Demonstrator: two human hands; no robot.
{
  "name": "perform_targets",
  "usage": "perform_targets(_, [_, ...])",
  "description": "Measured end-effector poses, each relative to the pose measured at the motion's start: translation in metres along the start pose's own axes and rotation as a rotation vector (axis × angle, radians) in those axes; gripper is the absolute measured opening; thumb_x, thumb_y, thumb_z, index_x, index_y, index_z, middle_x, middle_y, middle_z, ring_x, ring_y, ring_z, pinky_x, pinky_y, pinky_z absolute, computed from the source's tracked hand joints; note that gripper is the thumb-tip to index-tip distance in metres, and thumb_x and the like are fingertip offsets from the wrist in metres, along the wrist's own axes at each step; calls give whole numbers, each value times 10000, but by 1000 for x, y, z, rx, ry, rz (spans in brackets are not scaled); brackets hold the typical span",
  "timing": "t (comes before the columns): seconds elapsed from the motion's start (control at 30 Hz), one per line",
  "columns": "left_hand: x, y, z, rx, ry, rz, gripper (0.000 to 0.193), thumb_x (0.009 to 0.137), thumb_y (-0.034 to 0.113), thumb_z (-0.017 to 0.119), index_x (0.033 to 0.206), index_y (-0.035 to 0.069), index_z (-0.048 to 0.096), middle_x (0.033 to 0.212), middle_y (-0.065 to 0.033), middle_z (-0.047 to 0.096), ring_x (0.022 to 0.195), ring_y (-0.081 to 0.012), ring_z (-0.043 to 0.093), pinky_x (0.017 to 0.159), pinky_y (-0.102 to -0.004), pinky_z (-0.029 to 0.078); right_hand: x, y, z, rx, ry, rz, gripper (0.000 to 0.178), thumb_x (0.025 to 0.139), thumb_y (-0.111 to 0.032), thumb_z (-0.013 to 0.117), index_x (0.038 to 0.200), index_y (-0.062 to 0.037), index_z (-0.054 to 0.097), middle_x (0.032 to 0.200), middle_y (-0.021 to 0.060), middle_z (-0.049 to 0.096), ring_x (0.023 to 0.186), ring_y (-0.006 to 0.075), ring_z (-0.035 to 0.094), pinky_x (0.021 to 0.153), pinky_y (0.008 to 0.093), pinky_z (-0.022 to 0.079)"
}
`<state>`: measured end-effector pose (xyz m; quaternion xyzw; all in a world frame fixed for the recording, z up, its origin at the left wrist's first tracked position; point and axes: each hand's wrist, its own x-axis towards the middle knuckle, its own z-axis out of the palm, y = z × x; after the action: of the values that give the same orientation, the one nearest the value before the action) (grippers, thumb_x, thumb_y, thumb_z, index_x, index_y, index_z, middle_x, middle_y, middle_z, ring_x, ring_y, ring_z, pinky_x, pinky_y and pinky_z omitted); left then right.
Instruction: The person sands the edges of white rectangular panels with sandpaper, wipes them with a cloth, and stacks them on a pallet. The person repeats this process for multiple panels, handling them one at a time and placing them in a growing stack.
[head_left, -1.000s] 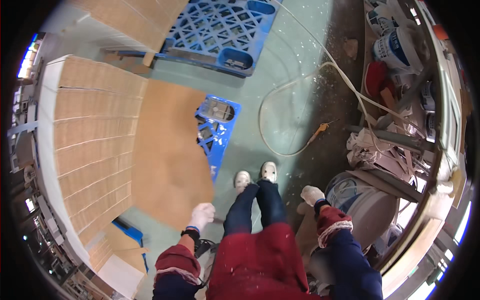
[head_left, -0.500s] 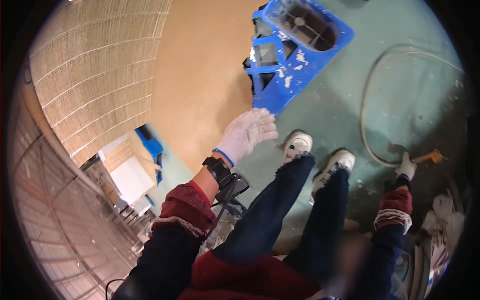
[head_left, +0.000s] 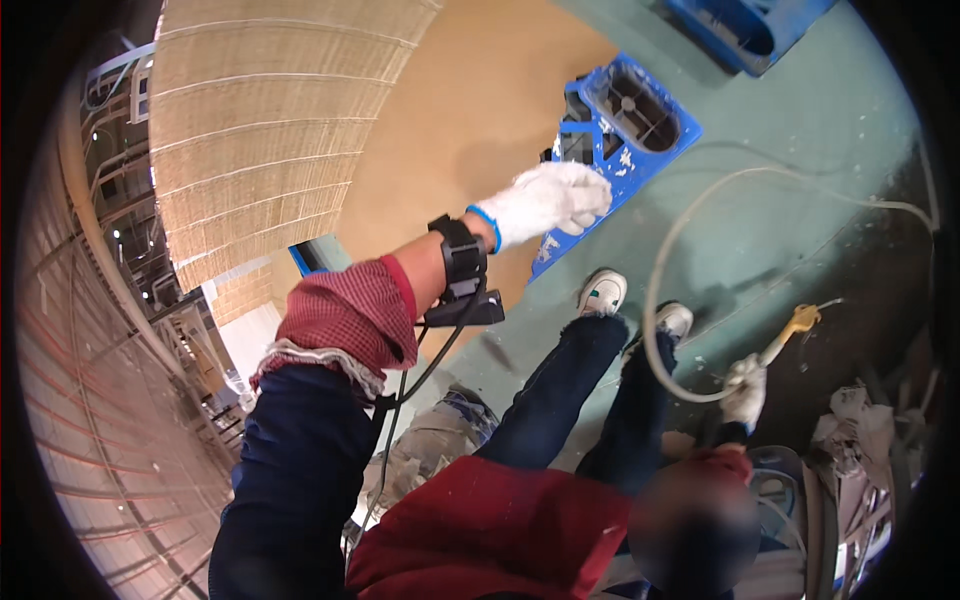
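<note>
My left hand (head_left: pixel 555 203), in a white glove, reaches out over a blue plastic pallet (head_left: pixel 640 165) with worn white patches. Its fingers lie close together, slightly bent, and hold nothing. A smooth tan board surface (head_left: pixel 455 120) lies beside it, partly over the pallet. Lower right, my right hand (head_left: pixel 744 392), also gloved, is closed around a yellow air blow gun (head_left: pixel 797 325) with a thin nozzle. A pale hose (head_left: pixel 655 290) runs from near that hand in a wide loop over the floor.
A layered tan stack (head_left: pixel 270 110) with pale lines rises at the left. Another blue plastic pallet (head_left: pixel 745 35) stands at the top right. Crumpled wrapping (head_left: pixel 855 430) lies at the lower right, and a greyish bundle (head_left: pixel 435 435) sits by my legs on the green floor (head_left: pixel 800 240).
My left hand has moved up and right, over the pallet. My right hand has come closer with the blow gun, tilting it upward. The hose loop has shifted left, and the view has turned.
</note>
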<state>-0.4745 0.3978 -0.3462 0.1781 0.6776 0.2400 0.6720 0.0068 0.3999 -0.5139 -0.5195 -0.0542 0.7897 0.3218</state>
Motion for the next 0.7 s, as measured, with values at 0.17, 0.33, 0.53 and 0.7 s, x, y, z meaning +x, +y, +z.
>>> perform_targets(0.17, [-89,123,-2,-213,-63,216,433,921,305,593,1182,-36,543,1136,-174,611,989,-238,623,851,-374,528,-116,-7,98,110,-226,83,286,731,-50,690,779,-132,420,710,-8,429,591,101,437,424,199,367])
perform_targets(0.33, [-199,207,-13,-519,-208,647,362,922,220,564,1174,-39,534,1045,-169,635,904,-256,650,825,-410,554,-212,-29,227,92,-478,106,221,760,-60,710,895,-91,538,700,29,489,548,134,466,411,222,372])
perform_targets(0.53, [-345,260,-5,-473,-156,1074,448,941,244,513,1268,-57,466,1172,-215,589,980,-311,631,901,-477,508,-318,-37,417,-330,-888,368,413,837,-153,660,1191,4,514,1037,114,647,680,121,548,526,231,448])
perform_targets(0.7, [-419,266,-9,-766,-92,1234,515,983,356,415,1331,-24,405,1294,-214,510,1085,-368,568,963,-546,437,-397,-2,499,-437,-924,445,193,852,-160,635,973,-12,609,813,47,625,654,130,603,513,237,442])
